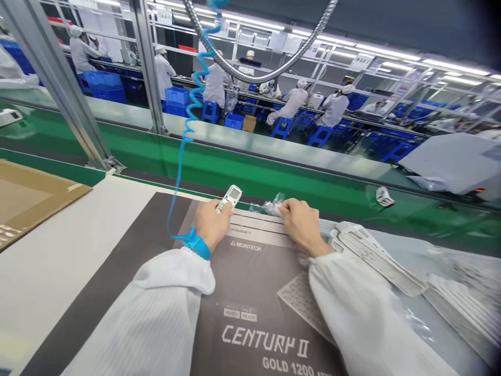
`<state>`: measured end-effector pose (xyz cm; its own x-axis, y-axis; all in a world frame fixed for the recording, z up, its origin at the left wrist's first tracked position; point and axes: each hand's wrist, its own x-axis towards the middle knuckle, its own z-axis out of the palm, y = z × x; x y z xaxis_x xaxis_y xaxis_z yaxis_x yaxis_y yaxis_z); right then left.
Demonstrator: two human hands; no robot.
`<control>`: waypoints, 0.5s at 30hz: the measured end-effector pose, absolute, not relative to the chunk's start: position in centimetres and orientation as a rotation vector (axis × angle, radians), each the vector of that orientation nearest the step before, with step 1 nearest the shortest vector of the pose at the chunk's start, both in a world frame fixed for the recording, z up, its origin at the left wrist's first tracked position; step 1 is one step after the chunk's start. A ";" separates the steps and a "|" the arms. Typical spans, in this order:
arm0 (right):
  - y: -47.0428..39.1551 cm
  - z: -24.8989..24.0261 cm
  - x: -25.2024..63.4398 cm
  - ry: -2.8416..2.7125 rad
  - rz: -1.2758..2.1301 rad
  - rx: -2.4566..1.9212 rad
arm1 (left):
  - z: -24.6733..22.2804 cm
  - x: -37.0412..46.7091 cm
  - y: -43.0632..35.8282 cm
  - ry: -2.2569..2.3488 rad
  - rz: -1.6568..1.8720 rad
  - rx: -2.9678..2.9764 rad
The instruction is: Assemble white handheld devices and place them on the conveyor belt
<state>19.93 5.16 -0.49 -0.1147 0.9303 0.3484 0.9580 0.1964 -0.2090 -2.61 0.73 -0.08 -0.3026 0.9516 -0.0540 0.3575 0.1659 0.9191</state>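
My left hand (213,222), with a blue strap (198,243) at its wrist, is closed on a small white remote control (230,198) that has a grey screen and a green mark. Over the far edge of the dark printed box sheet (250,277), my right hand (301,224) pinches crumpled clear plastic (274,204). The plastic hangs to the left of its fingertips, near the green conveyor. Both sleeves are white.
White plastic housings (376,256) lie at the right. A coiled blue cord (191,112) runs down to my left wrist. Beyond the sheet is a green conveyor (254,169) with a small white part (384,197). Cardboard (35,198) lies at left; people sit farther back.
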 end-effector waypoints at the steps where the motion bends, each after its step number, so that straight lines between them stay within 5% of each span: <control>1: 5.7 -0.8 20.4 -2.066 -0.094 -1.857 | -0.2 -2.8 0.8 1.727 1.155 1.200; 15: 1.9 1.7 35.1 -2.421 -0.034 -1.969 | 0.3 -1.7 0.4 1.375 1.216 0.927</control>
